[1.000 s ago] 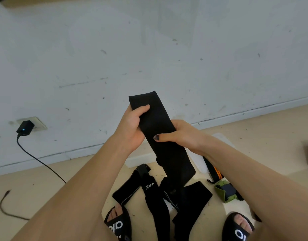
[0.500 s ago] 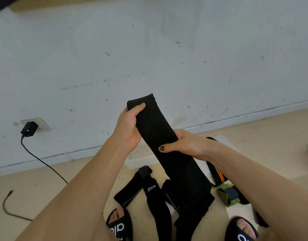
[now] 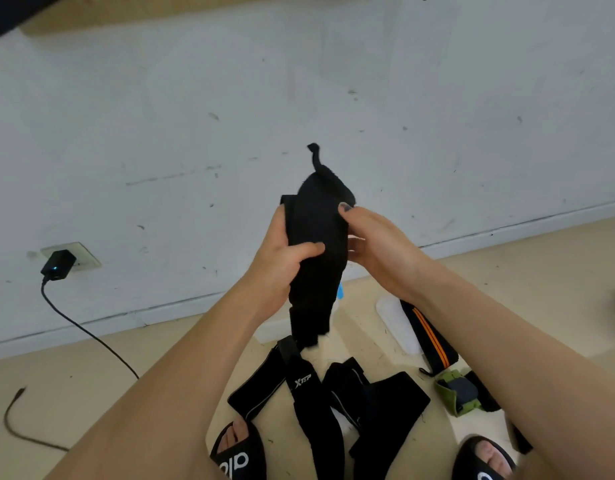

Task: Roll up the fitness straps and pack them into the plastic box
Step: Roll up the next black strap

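Both hands grip black strap [image 3: 316, 237] upright: L hand [image 3: 282, 258] thumb across front, R hand [image 3: 375, 244] pinching top edge; other straps [image 3: 320, 403] on floor.

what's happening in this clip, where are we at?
A person is holding one black strap up in front of the wall with both hands. The left hand grips its middle, thumb across the front, and the right hand holds its right edge near the top. Its lower end hangs loose, so it is not rolled yet. More black straps, an orange-striped strap and a green strap lie on the floor by the person's feet. Nothing looks packed so far.
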A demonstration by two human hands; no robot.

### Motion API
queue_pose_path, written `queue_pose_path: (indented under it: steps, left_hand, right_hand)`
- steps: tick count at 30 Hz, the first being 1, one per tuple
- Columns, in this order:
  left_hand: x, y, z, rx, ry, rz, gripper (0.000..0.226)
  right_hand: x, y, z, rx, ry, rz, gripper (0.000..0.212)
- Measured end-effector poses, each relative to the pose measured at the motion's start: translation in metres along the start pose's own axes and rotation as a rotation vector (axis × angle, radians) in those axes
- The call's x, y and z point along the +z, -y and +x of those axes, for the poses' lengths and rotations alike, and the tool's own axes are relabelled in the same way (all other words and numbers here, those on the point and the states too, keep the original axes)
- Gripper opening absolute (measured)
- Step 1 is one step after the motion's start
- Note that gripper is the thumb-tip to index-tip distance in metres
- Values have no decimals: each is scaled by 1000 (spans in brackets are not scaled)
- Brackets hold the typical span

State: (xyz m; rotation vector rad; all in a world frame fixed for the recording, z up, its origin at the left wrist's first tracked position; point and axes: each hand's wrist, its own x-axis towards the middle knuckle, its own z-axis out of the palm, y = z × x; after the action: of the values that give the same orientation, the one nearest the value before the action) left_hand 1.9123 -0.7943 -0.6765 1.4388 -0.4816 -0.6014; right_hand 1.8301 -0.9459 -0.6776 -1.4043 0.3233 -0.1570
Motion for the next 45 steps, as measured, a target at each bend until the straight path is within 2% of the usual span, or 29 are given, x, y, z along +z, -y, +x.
queue_pose_path:
  steps: [2, 6, 10, 12, 15, 20, 25, 27, 31, 34, 37, 41, 45]
  left_hand:
    - [2, 3, -1, 4, 66, 94, 64]
    - [5, 1, -3, 46, 69, 200, 65]
    - [7, -4, -3, 103, -46, 97, 24]
    - [6, -4, -1, 123, -109, 80, 18]
    - [6, -3, 0, 147, -97, 118, 33]
    - [7, -4, -3, 204, -31, 191, 52]
    - [4, -9, -6, 224, 7, 231, 44]
    - [3, -10, -7, 229, 6, 246, 40]
    - [2, -12, -9, 294, -32, 300, 31]
    - [-1, -12, -9, 345, -52, 330, 36]
    - [-2, -12, -8, 382, -59, 337, 44]
    - [-8, -10, -5, 322, -37, 348, 53]
    - [-10, -13, -8, 249, 16, 297, 42]
  right_hand:
    - [4, -2, -1, -56, -157, -85, 28]
    - [11, -8, -1, -74, -234, -91, 24]
    - [12, -7, -4, -63, -175, -117, 25]
    - [13, -4, -8, -39, -120, -91, 24]
    - [14, 1, -11, -22, -90, -131, 23]
    - [14, 0, -14, -58, -162, -237, 17]
    - [16, 5, -7, -8, -242, -383, 33]
    - [16, 6, -7, 34, -261, -343, 36]
    - [14, 8, -16, 24, -225, -201, 28]
    - [13, 8, -16, 3, -152, -108, 12]
    - [10, 6, -14, 36, -155, -44, 10]
    - [6, 5, -12, 98, -146, -25, 23]
    - [8, 3, -13, 116, -111, 16, 18]
